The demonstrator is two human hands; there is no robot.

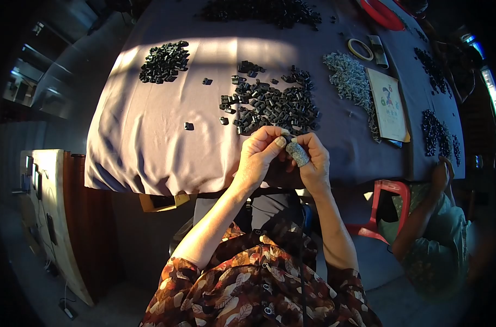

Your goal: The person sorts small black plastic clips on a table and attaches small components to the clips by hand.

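My left hand [260,155] is closed at the table's near edge, thumb and index finger pinched together. Opposite it, my right hand [314,162] is closed too, its fingertips almost touching the left ones. A small dark piece shows between the fingertips, mostly hidden by them. At the right thumb's place sits a grey speckled wrap [297,155], which seems to cover the thumb. Just beyond both hands lies a wide heap of small black plastic pieces [275,103]. A single black piece [188,126] lies apart to the left.
More black pieces form a pile [164,62] at left and a large heap [264,12] at the far side. Right of centre are small silvery metal parts [349,79], a tape roll [360,49] and a booklet [388,106]. A person's arm [422,212] is by the red chair [391,188].
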